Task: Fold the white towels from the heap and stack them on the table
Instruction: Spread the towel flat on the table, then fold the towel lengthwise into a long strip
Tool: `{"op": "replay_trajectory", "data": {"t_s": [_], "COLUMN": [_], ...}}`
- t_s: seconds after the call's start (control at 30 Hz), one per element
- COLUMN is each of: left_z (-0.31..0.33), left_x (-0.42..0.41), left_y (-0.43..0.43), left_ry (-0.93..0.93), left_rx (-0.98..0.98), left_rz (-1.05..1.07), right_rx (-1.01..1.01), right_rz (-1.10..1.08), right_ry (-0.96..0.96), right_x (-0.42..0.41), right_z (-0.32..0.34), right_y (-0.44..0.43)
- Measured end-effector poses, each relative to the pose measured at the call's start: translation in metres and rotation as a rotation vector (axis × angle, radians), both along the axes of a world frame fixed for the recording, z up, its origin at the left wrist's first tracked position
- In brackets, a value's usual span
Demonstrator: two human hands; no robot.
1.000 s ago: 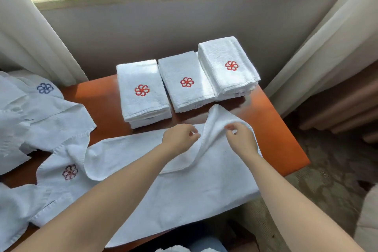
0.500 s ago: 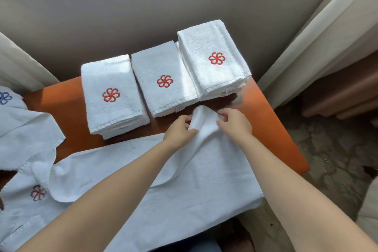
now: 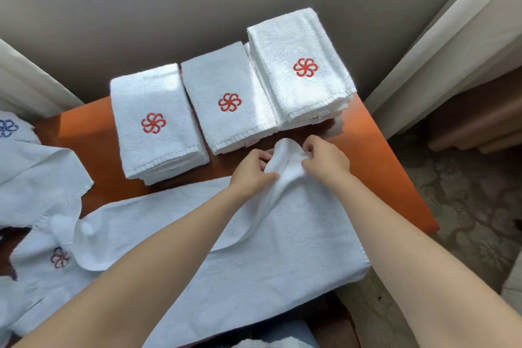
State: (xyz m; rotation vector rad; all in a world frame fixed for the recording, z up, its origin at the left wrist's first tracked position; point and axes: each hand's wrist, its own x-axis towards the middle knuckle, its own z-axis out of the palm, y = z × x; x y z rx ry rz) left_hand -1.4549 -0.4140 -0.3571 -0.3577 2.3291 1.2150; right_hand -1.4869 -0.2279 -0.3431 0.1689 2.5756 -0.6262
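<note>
The towel (image 3: 254,248) we had in hand lay spread over the near part of the table (image 3: 381,155). Its long axis ran left to right, and most of it stretched leftward and toward us from our hands. Its far right end was gathered into a raised peak between our hands. Our left hand (image 3: 250,174) pinched the peak's left flank with curled fingers and thumb, and our right hand (image 3: 327,162) pinched the right flank likewise, both about equally near. We judged the coming fold would carry this end leftward along the long axis. The cloth was plain white terry, with a soft curved ridge running down from the peak. Just beyond our hands stood the middle stack (image 3: 228,102), flanked by the left stack (image 3: 152,121) and the taller right stack (image 3: 302,68), each with a red emblem. The unfolded heap (image 3: 36,178) lay at the left.
</note>
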Motion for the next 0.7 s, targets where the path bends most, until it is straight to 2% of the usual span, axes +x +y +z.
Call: {"op": "replay_trajectory", "data": {"t_s": [0.13,0.23,0.5,0.6,0.7], "left_z": [0.003,0.008,0.041,0.042,0.034], "left_x": [0.001,0.002,0.006,0.011,0.019], "left_y": [0.002,0.002,0.028,0.042,0.051], "left_ry": [-0.009,-0.037,0.068,0.073,0.069], "left_rx": [0.012,0.07,0.278,0.291,0.231], "left_rz": [0.0,0.018,-0.115,-0.185,-0.286], "right_rx": [0.046,0.021,-0.661,-0.751,-0.709], "right_rz": [0.036,-0.03,-0.541,-0.668,-0.725], "right_ry": [0.022,0.093,0.169,0.195,0.155], "right_x": [0.001,0.005,0.014,0.018,0.026], "right_z": [0.001,0.003,0.034,0.044,0.043], "right_y": [-0.003,-0.002,0.01,0.02,0.029]}}
